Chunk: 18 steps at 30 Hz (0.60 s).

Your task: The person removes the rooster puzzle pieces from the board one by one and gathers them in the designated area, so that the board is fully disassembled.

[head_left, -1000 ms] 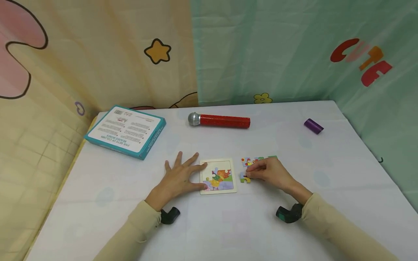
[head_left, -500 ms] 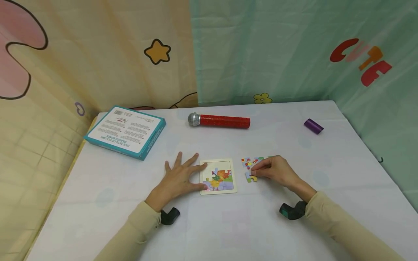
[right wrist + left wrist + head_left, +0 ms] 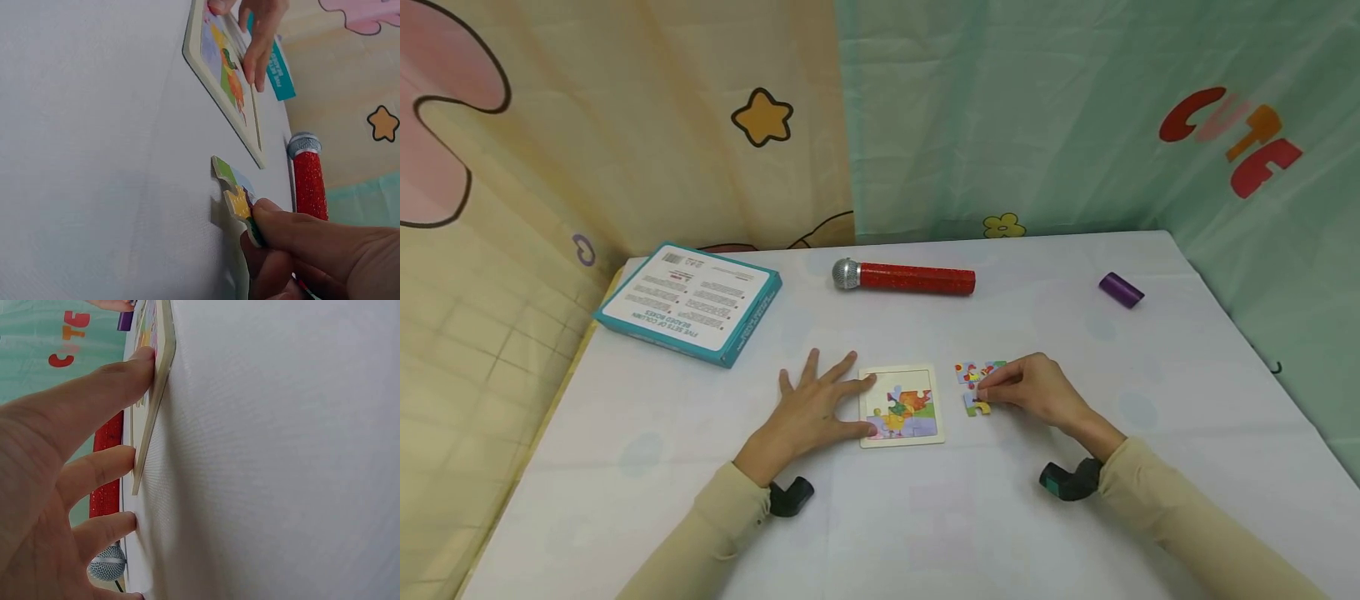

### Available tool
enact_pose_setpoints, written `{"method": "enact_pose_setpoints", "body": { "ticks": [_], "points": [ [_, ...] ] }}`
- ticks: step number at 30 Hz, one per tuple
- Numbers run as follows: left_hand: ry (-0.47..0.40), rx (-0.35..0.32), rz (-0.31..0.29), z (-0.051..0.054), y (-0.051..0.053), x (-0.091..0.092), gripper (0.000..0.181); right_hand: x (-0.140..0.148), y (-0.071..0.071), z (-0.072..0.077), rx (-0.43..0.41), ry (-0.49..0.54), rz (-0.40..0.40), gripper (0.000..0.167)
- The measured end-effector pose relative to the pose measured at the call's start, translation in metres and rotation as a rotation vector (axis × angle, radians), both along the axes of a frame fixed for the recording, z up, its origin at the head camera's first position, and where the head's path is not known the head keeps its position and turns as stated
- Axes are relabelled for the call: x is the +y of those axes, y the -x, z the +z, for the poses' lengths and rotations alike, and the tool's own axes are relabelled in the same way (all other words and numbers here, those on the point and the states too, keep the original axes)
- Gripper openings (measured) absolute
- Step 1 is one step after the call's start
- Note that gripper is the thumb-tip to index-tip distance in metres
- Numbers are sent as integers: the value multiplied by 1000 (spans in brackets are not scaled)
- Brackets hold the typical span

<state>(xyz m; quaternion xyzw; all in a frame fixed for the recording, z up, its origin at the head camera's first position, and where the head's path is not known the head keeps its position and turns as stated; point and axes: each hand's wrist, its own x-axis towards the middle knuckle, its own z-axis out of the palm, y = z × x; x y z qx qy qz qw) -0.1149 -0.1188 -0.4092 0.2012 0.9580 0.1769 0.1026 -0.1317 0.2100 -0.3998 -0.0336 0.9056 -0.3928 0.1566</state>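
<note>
My left hand (image 3: 805, 418) is spread wide, with the thumb and index fingertip resting on the left edge of a square puzzle board (image 3: 871, 392). Joined pieces fill the lower part and right side of that board; pale bare wood shows at its upper left. To the right of it, my right hand (image 3: 1033, 390) pinches a green and yellow puzzle piece (image 3: 239, 201) between thumb and fingers. The right wrist view has this piece tilted, partly covered by the thumb. Just behind it lie other loose puzzle pieces (image 3: 967, 372), some hidden by the right hand.
Toward the back of the white table (image 3: 887, 517) lies a red toy microphone (image 3: 917, 279) with a silver head. A teal-edged box (image 3: 688, 302) is at the back left, and a short purple tube (image 3: 1121, 290) at the back right. Printed curtains (image 3: 1000, 108) hang behind.
Over the last second, my right hand has shifted slightly right, away from the board, carrying the pinched puzzle piece. My left hand and the board stay in place.
</note>
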Motion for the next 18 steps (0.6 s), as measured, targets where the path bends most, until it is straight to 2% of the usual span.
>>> {"method": "enact_pose_setpoints", "body": {
  "ticks": [4,18],
  "points": [
    [-2,2,-3,0,0,1,73,-1,0,0,53,-51,41,11],
    [2,-10,6,2,1,2,74,-5,-2,-3,133,-90,53,6]
  ]
}}
